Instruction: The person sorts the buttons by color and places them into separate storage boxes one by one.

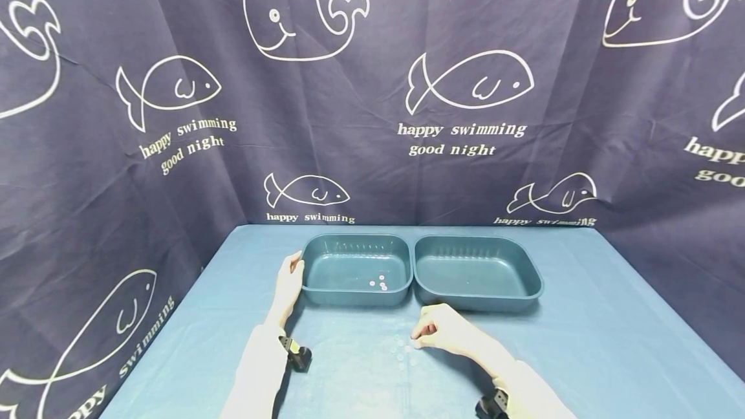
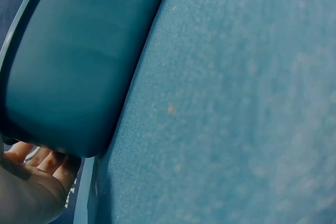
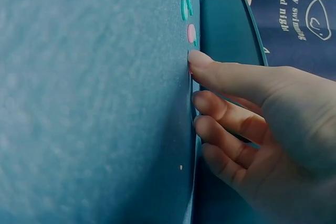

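While left hand (image 1: 288, 283) touches tray (image 1: 356, 298) edge, right hand (image 1: 447, 331) has room rightward.

Left tray (image 1: 356, 297) and right tray (image 1: 483, 304) block ahead; table's (image 1: 593, 306) right side lies free.

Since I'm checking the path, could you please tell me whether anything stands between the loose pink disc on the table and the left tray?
Yes, the near wall of the left tray rises between, and small green discs lie close to the pink disc; nothing else visible blocks it.

Wrist views are dimmer than the head view
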`<state>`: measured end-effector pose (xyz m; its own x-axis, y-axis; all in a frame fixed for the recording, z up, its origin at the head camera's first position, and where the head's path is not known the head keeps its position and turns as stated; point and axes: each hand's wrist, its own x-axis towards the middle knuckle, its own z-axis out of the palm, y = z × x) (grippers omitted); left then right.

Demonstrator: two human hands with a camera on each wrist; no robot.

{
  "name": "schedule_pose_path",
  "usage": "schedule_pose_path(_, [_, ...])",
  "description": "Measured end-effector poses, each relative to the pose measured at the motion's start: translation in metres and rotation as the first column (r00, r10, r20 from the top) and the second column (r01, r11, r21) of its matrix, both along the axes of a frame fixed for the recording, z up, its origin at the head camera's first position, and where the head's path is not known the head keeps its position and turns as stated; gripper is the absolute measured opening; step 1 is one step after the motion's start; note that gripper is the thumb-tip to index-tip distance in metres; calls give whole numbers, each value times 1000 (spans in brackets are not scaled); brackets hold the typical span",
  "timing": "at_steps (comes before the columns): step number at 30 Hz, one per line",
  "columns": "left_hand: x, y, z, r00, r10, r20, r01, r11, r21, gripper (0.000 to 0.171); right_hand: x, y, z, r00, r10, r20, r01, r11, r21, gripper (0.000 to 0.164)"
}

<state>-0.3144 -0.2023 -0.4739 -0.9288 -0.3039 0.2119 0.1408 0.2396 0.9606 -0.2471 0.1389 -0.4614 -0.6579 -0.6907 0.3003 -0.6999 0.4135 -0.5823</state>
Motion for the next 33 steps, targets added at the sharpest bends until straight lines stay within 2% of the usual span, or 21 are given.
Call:
schedule_pose_path(10, [1, 0, 0, 1000, -2, 9, 2, 1000, -7, 36, 2, -2, 3, 999, -27, -19, 27, 999, 21, 7])
schedule_pose_path(21, [-1, -2, -1, 1000, -3, -1, 3, 1000, -11, 36, 3, -3, 4, 990, 0, -141, 15, 994, 108, 4])
schedule_pose_path(29, [-1, -1, -1, 1000, 1, -7, -1, 1000, -4, 36, 3, -3, 4, 994, 8, -110, 3, 995, 101, 4])
schedule_pose_path(33, [-1, -1, 0, 1000, 0, -5, 0, 1000, -8, 36, 3, -3, 5, 991, 8, -133, 8, 993, 117, 5])
